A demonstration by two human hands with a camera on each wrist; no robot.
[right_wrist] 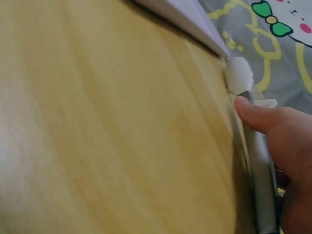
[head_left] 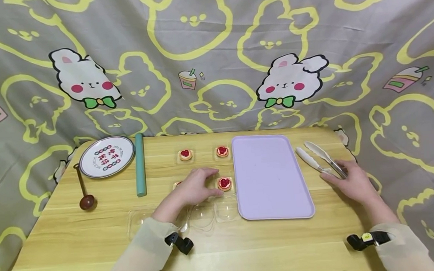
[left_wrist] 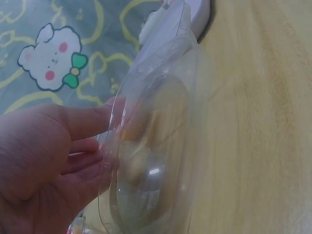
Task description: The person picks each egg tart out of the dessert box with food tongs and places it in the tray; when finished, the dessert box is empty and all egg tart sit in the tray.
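Note:
My left hand (head_left: 195,186) reaches over the clear plastic packaging, thumb and fingers spread at the left side of a small tart with a red heart-like top (head_left: 224,184). In the left wrist view a raised clear plastic lid (left_wrist: 153,161) stands in front of the fingertips. Another tart (head_left: 178,183) is mostly hidden behind this hand, and two more tarts, one left (head_left: 185,155) and one right (head_left: 222,151), sit farther back. At the right, my right hand (head_left: 350,180) grips the metal handle of white-tipped tongs (head_left: 318,151), its thumb on the upper arm (right_wrist: 261,165).
A lilac tray (head_left: 269,178) lies between the tarts and the tongs. Left stand a teal rolling pin (head_left: 140,166), a white plate with red writing (head_left: 90,161) and a brown ladle (head_left: 87,201). Clear lids (head_left: 228,212) spread toward the front. A patterned curtain (head_left: 212,68) hangs behind.

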